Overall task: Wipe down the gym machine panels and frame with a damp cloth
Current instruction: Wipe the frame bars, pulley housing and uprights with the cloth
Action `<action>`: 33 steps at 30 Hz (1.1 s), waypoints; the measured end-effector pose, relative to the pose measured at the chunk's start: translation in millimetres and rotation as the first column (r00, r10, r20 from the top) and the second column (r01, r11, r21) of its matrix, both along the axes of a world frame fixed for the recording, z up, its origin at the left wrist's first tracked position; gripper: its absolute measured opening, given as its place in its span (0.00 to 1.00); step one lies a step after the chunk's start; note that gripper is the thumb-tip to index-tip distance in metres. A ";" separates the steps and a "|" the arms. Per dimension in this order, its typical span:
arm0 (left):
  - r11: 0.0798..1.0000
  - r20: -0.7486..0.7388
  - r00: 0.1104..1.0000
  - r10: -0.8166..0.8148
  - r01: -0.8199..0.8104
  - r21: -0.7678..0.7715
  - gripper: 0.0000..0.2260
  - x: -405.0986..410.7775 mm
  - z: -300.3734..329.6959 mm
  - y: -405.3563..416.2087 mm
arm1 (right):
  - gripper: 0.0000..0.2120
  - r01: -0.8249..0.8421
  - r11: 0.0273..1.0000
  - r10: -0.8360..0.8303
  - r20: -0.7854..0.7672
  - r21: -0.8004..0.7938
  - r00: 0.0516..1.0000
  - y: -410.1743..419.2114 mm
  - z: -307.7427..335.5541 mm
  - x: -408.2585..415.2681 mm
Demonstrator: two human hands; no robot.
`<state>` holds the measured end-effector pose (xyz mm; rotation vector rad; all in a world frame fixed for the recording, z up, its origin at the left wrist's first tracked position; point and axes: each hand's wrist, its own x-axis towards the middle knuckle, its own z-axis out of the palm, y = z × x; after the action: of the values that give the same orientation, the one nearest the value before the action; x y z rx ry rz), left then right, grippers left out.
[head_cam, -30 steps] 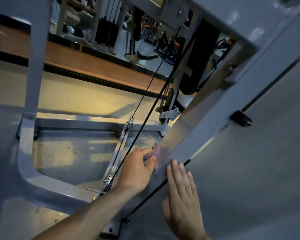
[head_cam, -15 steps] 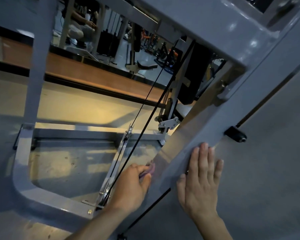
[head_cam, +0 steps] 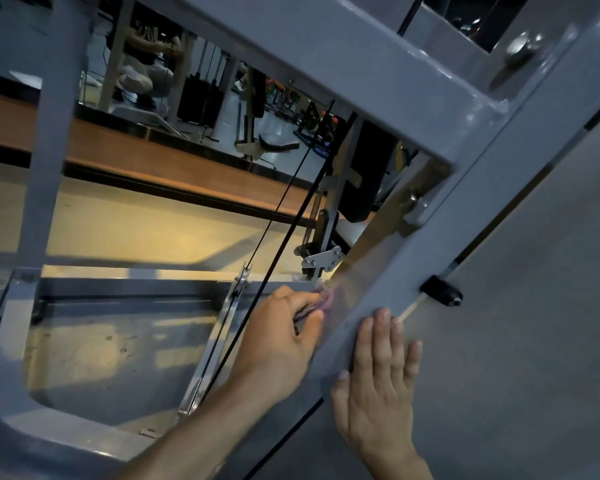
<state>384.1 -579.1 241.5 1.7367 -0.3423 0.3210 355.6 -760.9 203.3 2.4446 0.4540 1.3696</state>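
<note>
My view is dim overall, with a cool grey cast on the machine frame [head_cam: 388,84]. The brightest area is the warm yellow floor [head_cam: 153,230] behind it, lit from beyond the frame. Small specular highlights sit on the frame's glossy paint at the upper right. A soft sheen runs along the panel edge [head_cam: 364,271], where the cloth [head_cam: 323,299] looks smeared by motion blur. The wide lens bends straight bars toward the borders, and the mirror reflection [head_cam: 187,98] is soft.

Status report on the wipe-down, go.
Left hand grips pink cloth against frame edge. Right hand flat on panel. Cables close by left.
</note>
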 end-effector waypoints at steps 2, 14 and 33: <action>0.996 0.171 0.985 -0.018 0.032 -0.083 0.12 -5.0 32.5 -2.9 | 0.31 0.022 1.000 -0.022 0.000 0.000 1.000 -0.6 -0.5 2.4; 0.999 0.307 0.952 0.011 0.004 -0.049 0.11 16.1 75.0 -6.5 | 0.31 0.057 0.998 -0.056 0.047 -0.029 0.997 -0.2 -2.0 4.1; 0.958 0.241 0.969 -0.059 0.123 -0.260 0.10 64.9 142.7 -15.1 | 0.32 0.089 0.996 -0.089 0.033 -0.013 0.996 1.6 0.1 2.1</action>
<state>449.0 -594.2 384.2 1.4097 -0.5213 0.4823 357.6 -759.3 203.4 2.3970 0.3421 1.3619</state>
